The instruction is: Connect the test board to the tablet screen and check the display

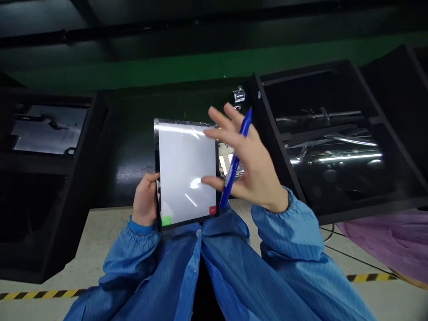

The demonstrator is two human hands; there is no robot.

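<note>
A tablet (187, 169) with a lit white screen stands tilted in front of my body. Its screen shows a green patch at the lower left and a red one at the lower right. My left hand (146, 200) is closed on the tablet's left edge, thumb at the front and the other fingers hidden behind. My right hand (252, 165) is raised at the tablet's right side, fingers spread, with a blue marker pen (236, 156) held across the palm side. The thumb and a finger overlap the screen's right edge; I cannot tell whether they touch it.
A metal tally counter (238, 96) sits on the dark bench (130, 133) beyond my right hand. Partly hidden behind that hand is a shiny part (227, 160). Black-framed trays (334, 142) flank me on the right, and a dark box (47, 178) on the left.
</note>
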